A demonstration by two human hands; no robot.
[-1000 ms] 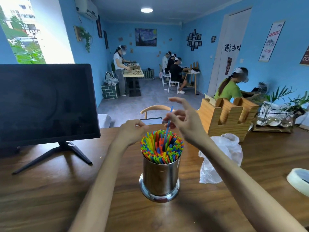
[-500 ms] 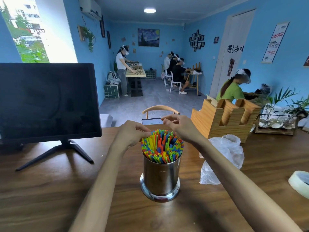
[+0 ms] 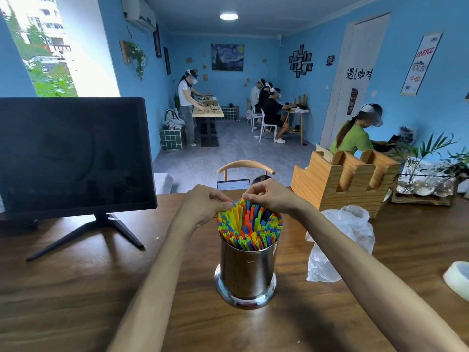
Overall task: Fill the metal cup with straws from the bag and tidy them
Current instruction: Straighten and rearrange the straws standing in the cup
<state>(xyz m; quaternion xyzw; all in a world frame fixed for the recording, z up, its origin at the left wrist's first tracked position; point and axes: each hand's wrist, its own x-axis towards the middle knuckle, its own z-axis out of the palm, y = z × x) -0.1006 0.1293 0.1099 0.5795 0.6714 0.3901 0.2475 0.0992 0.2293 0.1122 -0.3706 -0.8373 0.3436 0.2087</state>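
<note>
Item: one shiny cylindrical metal cup [image 3: 247,271], upright on the brown wooden table [image 3: 76,288] just before the person, packed with thin plastic straws in red, blue, green and yellow [image 3: 250,224]; the crumpled clear plastic bag [image 3: 340,240] lies slack to its right (looks emptied). A second ago the right hand [image 3: 272,195] held a blue straw raised above the bundle; now that straw is down among the rest and both hands sit low at the far rim. Left hand [image 3: 206,205] fingers curled, pinching straw tips, right likewise: filling seems finished, tidying under way.

tape roll [image 3: 458,280] cut by edge
</note>
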